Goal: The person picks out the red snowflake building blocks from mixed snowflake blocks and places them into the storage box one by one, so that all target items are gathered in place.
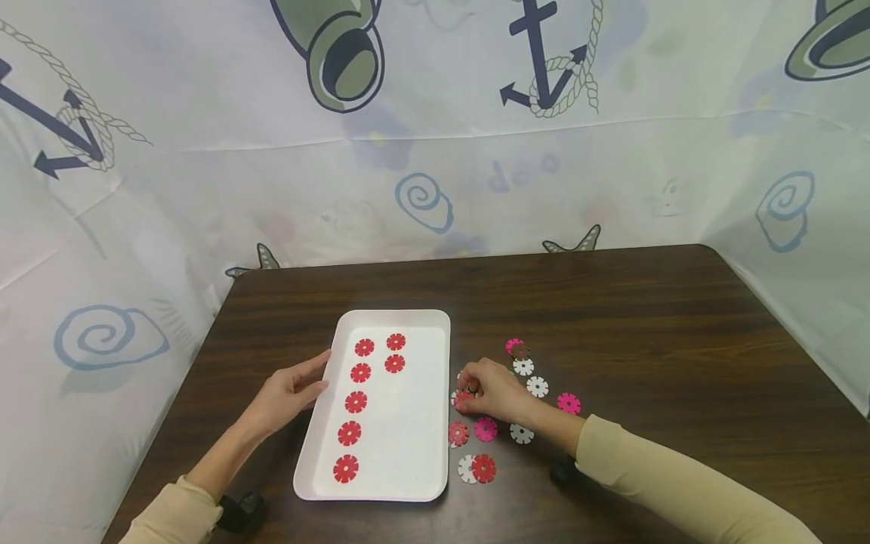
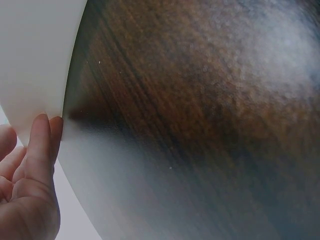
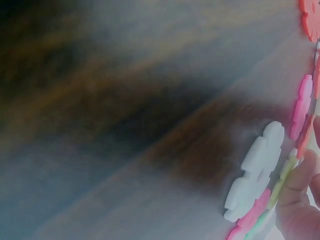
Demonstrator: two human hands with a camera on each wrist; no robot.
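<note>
A white rectangular tray (image 1: 401, 423) holds several red notched plastic discs (image 1: 356, 401), five down its left side and two at the top of a second column. My left hand (image 1: 291, 391) touches the tray's left edge with extended fingers; the left wrist view shows its fingertips against the tray wall (image 2: 40, 55). Just right of the tray, my right hand (image 1: 495, 391) pinches a red notched disc (image 1: 464, 399) between thumb and fingers, among the loose pieces. In the right wrist view, fingers (image 3: 295, 187) are at the edge of that disc, partly cut off.
Loose discs lie right of the tray: white (image 1: 537, 387), pink (image 1: 569, 403) and red (image 1: 484, 468), some overlapping. The dark wooden table (image 1: 666, 340) meets a printed curtain (image 1: 476, 189) at its back.
</note>
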